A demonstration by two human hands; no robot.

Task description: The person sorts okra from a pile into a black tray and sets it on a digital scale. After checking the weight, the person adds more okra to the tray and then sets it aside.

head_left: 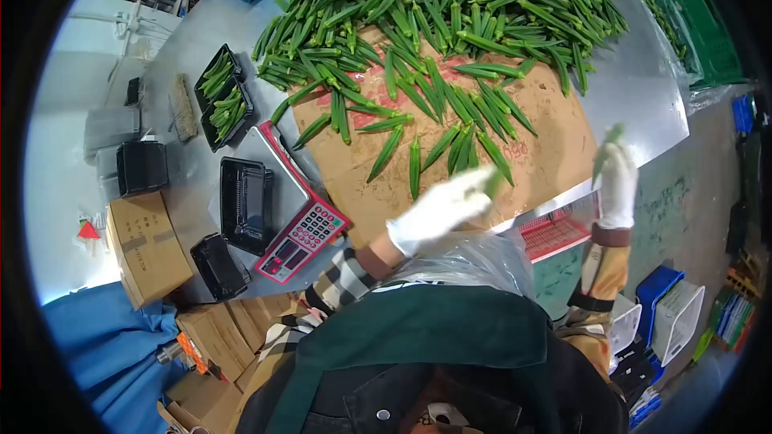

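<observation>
My left hand (444, 209), in a white glove, is over the near edge of the cardboard sheet (539, 165). Its fingers are closed, with a green okra pod (493, 186) at their tips. Off the sheet's right edge, my gloved right hand (617, 185) is raised and slightly blurred. It is closed around okra (614, 133), whose green tip sticks out above the fingers. Loose okra pods (414, 167) lie spread on the cardboard in front of my hands, and a large okra heap (450, 0) covers the far side.
Left of the cardboard, a red-edged digital scale (310, 229) carries a black tray (246, 229). Behind it are black trays of okra (227, 115) and a brush (182, 107). More black trays (142, 168) and a cardboard box (149, 247) stand left. A red crate (556, 235) sits below the table edge.
</observation>
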